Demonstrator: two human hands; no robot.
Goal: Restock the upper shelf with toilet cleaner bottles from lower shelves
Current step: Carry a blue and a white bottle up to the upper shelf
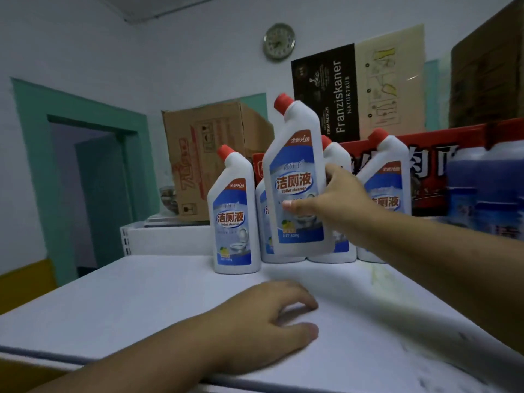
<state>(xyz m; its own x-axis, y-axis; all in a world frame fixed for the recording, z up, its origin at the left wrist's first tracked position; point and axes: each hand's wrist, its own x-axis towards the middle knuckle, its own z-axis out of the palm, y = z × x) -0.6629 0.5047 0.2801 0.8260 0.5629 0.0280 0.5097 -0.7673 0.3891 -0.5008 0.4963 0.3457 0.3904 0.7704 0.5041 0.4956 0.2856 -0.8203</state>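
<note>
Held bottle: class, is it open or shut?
Shut: a red cap sits on the neck of the bottle in the right hand.

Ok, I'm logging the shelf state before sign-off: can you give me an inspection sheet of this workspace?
Surface: white upper shelf, yellowish smear towards its right.
Job's things: held toilet cleaner bottle, tilted; at least four standing bottles beside and behind it.
Clutter: cardboard box, red carton, blue packs.
Grippers: right hand grips the held bottle; left hand rests on the shelf.
Cables: nothing seen.
Surroundings: wall clock, Franziskaner carton, green door frame.
</note>
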